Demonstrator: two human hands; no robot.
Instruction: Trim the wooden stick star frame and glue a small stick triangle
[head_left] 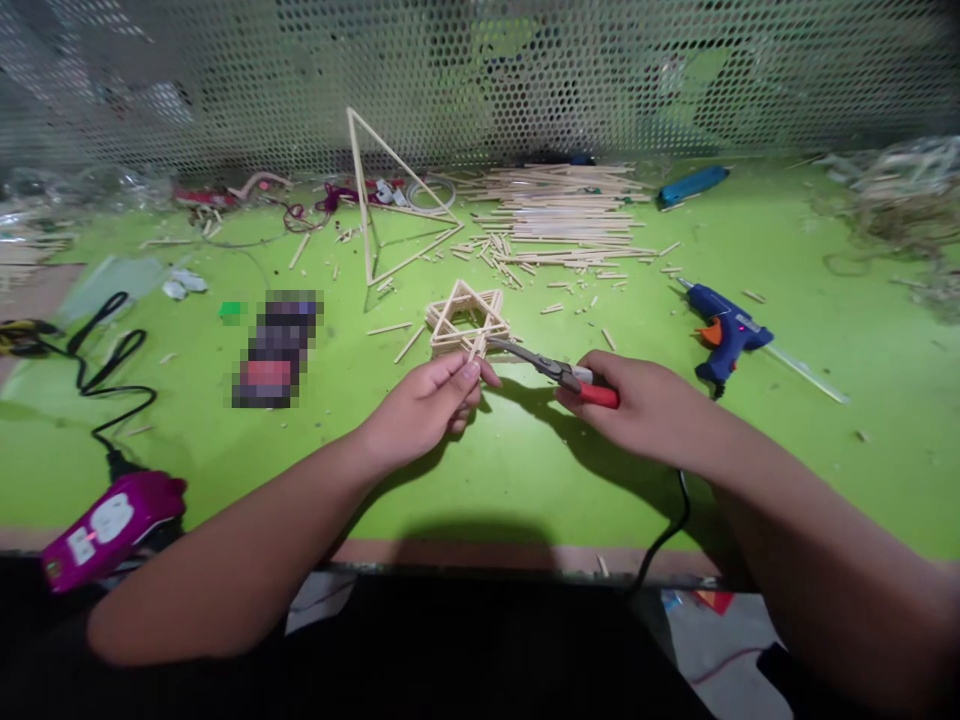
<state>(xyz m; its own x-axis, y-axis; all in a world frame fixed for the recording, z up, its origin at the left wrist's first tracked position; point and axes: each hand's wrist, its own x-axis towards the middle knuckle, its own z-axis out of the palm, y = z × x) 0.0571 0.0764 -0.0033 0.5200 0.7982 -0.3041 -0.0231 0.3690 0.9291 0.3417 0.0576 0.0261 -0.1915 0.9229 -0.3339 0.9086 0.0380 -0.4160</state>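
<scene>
My left hand [442, 400] pinches short wooden sticks [475, 346] at the near edge of a star-shaped stack of sticks [442, 325]. My right hand [626, 400] is wrapped round the handles of pliers [551, 366] with red and pale grips. The jaws of the pliers point left and reach the sticks by my left fingertips; whether they touch them is too small to tell. The star stack lies on the green table [510, 470] and has an open middle.
Behind stands a triangular stick frame [365, 200], left of a pile of sticks [570, 215]. A blue glue gun [724, 330] lies right, a blurred phone-like object [276, 350] left, a magenta device [112, 525] front left. A blue tool [691, 186] lies back right, before a perforated metal screen [480, 80].
</scene>
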